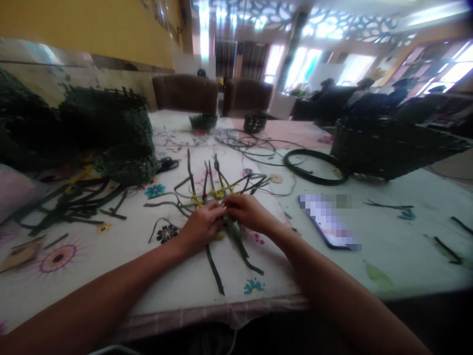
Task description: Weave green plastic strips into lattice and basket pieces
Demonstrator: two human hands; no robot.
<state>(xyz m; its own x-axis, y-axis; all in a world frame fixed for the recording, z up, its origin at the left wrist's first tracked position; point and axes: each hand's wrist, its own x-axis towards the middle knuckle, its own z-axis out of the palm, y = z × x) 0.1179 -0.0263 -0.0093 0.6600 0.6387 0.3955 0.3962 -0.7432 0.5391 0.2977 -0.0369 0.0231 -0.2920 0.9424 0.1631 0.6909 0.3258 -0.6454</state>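
Observation:
My left hand (202, 224) and my right hand (247, 212) meet at the middle of the table, with their fingers closed on a flat weave of dark green strips (218, 197). Small yellow clips (218, 194) hold the crossings just beyond my fingertips. Long strip ends fan out from the weave, away from me and towards me (236, 244). My fingers hide the centre of the weave. A bundle of loose green strips (70, 207) lies to the left of my left hand, out of reach of my fingers.
A floral tablecloth (88, 261) covers the table. A large woven basket (111, 133) stands left, another (391, 148) right. Between them are two small baskets (203, 122), a strip coil (314, 167) and black-handled scissors (168, 164). A phone (327, 222) lies right. People sit beyond.

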